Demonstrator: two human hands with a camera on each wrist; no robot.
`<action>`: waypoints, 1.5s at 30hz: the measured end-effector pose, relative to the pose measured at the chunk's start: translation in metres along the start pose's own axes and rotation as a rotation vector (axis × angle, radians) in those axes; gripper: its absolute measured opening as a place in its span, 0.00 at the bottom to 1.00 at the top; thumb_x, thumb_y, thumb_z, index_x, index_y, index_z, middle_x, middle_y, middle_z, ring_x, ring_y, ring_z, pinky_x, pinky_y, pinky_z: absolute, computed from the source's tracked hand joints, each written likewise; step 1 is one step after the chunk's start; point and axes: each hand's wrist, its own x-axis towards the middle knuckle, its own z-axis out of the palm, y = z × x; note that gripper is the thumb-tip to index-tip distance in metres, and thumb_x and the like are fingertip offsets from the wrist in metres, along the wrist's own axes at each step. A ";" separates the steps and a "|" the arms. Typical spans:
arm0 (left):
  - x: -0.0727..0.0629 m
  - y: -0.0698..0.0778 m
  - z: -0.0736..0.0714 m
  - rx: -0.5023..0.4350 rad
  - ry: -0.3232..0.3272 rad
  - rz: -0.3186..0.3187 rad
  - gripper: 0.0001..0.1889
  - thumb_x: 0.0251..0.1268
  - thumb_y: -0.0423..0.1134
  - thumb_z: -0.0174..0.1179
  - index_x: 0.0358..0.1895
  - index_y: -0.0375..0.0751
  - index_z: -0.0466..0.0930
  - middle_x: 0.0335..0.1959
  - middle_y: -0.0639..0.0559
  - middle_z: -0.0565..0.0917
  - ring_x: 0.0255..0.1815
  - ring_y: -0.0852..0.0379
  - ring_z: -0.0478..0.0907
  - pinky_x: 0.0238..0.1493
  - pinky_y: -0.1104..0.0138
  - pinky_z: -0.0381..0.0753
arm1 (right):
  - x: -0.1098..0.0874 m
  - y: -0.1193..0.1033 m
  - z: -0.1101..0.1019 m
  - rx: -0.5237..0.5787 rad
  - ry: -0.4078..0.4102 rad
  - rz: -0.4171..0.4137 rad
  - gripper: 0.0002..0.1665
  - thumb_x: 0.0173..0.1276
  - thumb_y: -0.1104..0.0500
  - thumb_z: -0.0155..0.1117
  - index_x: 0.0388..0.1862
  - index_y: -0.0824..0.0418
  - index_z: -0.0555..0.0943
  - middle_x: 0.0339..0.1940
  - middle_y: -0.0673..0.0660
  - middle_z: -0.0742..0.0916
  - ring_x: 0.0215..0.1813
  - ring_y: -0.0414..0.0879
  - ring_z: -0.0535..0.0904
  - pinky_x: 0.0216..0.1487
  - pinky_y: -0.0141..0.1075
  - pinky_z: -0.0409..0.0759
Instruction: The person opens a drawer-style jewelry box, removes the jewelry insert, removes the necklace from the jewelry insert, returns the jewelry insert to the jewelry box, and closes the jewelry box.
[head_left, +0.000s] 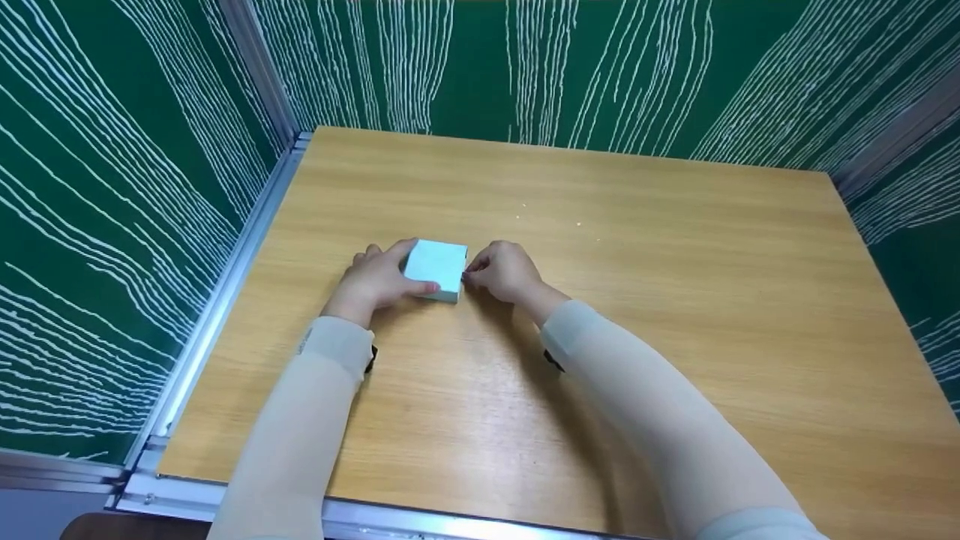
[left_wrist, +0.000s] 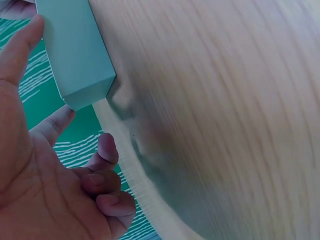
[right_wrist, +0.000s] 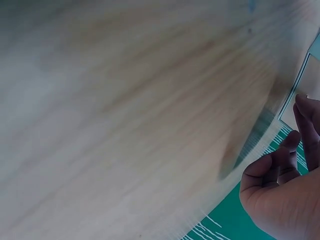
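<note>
A small light blue box (head_left: 436, 264) lies on the wooden table, left of its middle. My left hand (head_left: 379, 277) grips it from the left, with the thumb along the near side and the forefinger at the far side. In the left wrist view the other fingers of the left hand (left_wrist: 65, 185) are bent, apart from the box. At the box's right end, my right hand (head_left: 506, 271) has thumb and forefinger pinched together at the end face. The right wrist view shows this end as a pale panel (right_wrist: 292, 112) inside a thin rim. Whatever small part the fingertips pinch there I cannot tell.
The wooden table (head_left: 712, 300) extends well to the right of the hands. A few tiny white specks (head_left: 578, 223) lie beyond the box. Green panels (head_left: 480, 90) with white wavy lines stand at the back and sides. A metal rail (head_left: 217, 262) borders the left edge.
</note>
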 end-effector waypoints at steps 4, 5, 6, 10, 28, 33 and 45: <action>0.003 0.001 -0.003 0.013 0.011 0.016 0.56 0.66 0.71 0.76 0.93 0.67 0.58 0.81 0.37 0.69 0.78 0.36 0.63 0.83 0.40 0.69 | 0.002 -0.003 -0.006 -0.024 -0.004 -0.011 0.08 0.80 0.56 0.76 0.46 0.57 0.98 0.54 0.56 0.92 0.56 0.50 0.85 0.62 0.45 0.85; 0.003 0.001 -0.004 0.018 0.014 0.021 0.56 0.66 0.71 0.76 0.93 0.67 0.58 0.81 0.37 0.70 0.77 0.36 0.64 0.83 0.40 0.69 | 0.002 -0.004 -0.007 -0.033 -0.003 -0.017 0.08 0.80 0.56 0.76 0.46 0.57 0.98 0.54 0.56 0.92 0.57 0.50 0.85 0.62 0.45 0.85; 0.004 0.001 -0.005 0.022 0.017 0.026 0.56 0.66 0.71 0.76 0.93 0.66 0.58 0.81 0.37 0.70 0.77 0.36 0.64 0.82 0.40 0.70 | 0.003 -0.005 -0.009 -0.042 -0.002 -0.022 0.08 0.80 0.55 0.76 0.47 0.57 0.98 0.54 0.56 0.92 0.57 0.50 0.84 0.63 0.46 0.85; 0.007 0.001 -0.006 0.022 0.025 0.027 0.56 0.65 0.72 0.77 0.93 0.67 0.58 0.82 0.37 0.70 0.77 0.36 0.64 0.83 0.40 0.69 | 0.004 -0.007 -0.012 -0.050 0.000 -0.029 0.08 0.80 0.56 0.77 0.47 0.57 0.98 0.54 0.57 0.93 0.57 0.50 0.85 0.63 0.46 0.86; -0.002 -0.004 0.005 -0.031 0.000 -0.039 0.57 0.64 0.71 0.78 0.92 0.71 0.57 0.84 0.39 0.67 0.80 0.36 0.62 0.85 0.38 0.67 | -0.008 0.005 -0.003 -0.017 -0.005 0.000 0.06 0.78 0.58 0.78 0.44 0.57 0.98 0.53 0.58 0.91 0.54 0.51 0.86 0.59 0.45 0.88; -0.004 -0.006 0.010 -0.032 -0.004 -0.037 0.56 0.64 0.71 0.78 0.92 0.70 0.58 0.86 0.38 0.66 0.82 0.34 0.62 0.86 0.36 0.65 | -0.011 0.009 0.000 -0.015 -0.014 -0.005 0.06 0.78 0.58 0.78 0.43 0.57 0.98 0.51 0.57 0.92 0.53 0.50 0.86 0.58 0.44 0.88; 0.004 0.002 0.002 -0.028 0.014 -0.014 0.56 0.64 0.70 0.79 0.92 0.71 0.57 0.89 0.36 0.64 0.87 0.30 0.59 0.88 0.33 0.62 | -0.006 0.008 -0.012 -0.031 0.023 -0.038 0.06 0.75 0.61 0.76 0.42 0.57 0.98 0.51 0.57 0.94 0.56 0.51 0.87 0.67 0.48 0.85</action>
